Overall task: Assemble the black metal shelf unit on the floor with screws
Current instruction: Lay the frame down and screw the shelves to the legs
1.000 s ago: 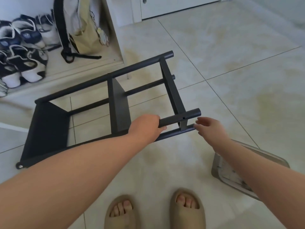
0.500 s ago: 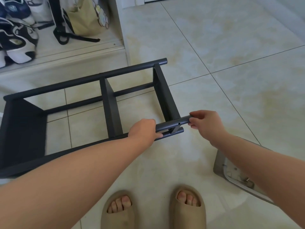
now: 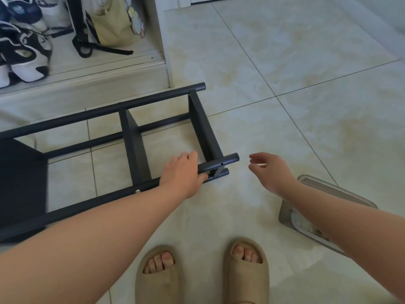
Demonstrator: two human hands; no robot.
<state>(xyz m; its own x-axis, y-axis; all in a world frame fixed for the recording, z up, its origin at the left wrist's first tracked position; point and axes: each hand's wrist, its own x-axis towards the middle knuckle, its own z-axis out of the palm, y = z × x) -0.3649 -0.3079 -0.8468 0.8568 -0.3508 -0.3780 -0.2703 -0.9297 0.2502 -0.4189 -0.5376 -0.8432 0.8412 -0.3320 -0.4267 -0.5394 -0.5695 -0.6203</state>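
Note:
The black metal shelf unit [image 3: 131,137] lies on its side on the tiled floor, its tubes running from the left edge toward the middle. My left hand [image 3: 182,172] grips the upper near tube close to its right end, fingers over the top and thumb underneath. My right hand [image 3: 270,171] hovers just right of the tube ends with its fingers loosely spread, touching nothing. A silver screw head [image 3: 137,191] shows on the lower near tube beside my left wrist. A small hole [image 3: 221,164] sits near the end of the upper tube.
A metal tray [image 3: 328,190] lies on the floor at the right, partly under my right forearm. Sneakers [image 3: 24,55] and a beige bag [image 3: 114,25] sit on a raised step at the back left. My feet in tan slippers [image 3: 157,275] stand near the bottom edge.
My right hand has let go of the tube end and drawn back to the right, opening. The shelf unit sits lower and further left in view, with my left hand still on it.

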